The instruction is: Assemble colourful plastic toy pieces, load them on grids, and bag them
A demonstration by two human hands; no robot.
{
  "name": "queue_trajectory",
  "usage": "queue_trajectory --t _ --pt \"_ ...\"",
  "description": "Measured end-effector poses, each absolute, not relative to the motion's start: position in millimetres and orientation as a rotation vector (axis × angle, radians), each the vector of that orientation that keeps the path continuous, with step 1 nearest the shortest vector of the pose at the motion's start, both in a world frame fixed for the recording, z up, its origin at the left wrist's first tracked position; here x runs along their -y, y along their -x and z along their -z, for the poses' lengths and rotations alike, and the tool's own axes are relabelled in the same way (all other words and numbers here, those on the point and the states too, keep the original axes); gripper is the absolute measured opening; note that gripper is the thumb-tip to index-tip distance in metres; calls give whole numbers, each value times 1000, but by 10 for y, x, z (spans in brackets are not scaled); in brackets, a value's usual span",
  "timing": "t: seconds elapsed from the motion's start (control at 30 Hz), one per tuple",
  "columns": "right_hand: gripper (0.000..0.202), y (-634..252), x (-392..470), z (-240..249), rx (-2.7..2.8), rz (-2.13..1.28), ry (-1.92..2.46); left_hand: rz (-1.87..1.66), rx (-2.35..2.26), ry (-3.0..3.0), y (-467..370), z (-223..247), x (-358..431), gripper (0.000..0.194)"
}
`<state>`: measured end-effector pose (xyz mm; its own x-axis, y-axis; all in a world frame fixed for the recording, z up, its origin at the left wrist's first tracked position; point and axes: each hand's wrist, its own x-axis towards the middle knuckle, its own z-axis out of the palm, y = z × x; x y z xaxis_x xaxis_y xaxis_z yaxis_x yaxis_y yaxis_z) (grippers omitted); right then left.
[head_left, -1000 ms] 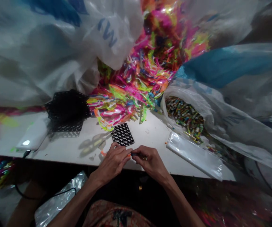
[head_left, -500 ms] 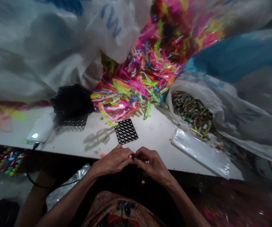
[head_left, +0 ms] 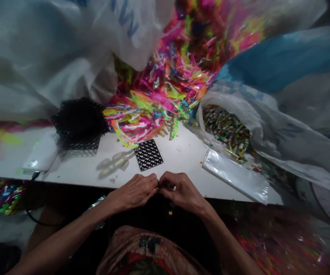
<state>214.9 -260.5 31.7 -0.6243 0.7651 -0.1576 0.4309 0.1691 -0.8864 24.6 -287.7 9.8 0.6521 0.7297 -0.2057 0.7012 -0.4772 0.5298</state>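
Light falls from above onto the white bench [head_left: 182,156] just beyond the hands [head_left: 159,189] — bright there, dim below its near edge. Soft shadows lie left of the hands. Glare glints on the clear packet [head_left: 235,175] to their right. The edges bow and smear — the plastic bags [head_left: 38,57] are blurred.

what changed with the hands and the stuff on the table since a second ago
Little moved. The left hand and right hand have closed in until their fingertips meet over a small dark piece, still pinched at the table edge. The black grid tile, the clear packet and the colourful heap lie as before.
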Motion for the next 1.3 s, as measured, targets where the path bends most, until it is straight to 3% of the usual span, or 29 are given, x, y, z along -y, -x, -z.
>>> queue_trajectory --t 0.2,0.67,0.87,0.93,1.13,1.3 --pt "6 -2124 2654 -221 2055 -1553 1144 -131 -1036 -2102 -181 -12 2888 14" --pt "8 -2109 2616 -375 2106 -1417 1162 -133 -1010 -2158 -199 -73 2804 15" --pt "9 -2153 2667 -269 2077 -1670 1125 -77 -843 -1992 -220 -12 2810 26" --pt "9 -2163 2656 -209 2122 -1514 1207 -89 -942 -2060 -199 35 2792 25" --pt "10 -2144 2589 -124 2525 -604 1374 -310 -1375 -2426 -125 30 2799 22" --pt "7 -2064 2623 -89 2513 -385 1399 -310 -1560 -2740 -240 -212 2800 19"
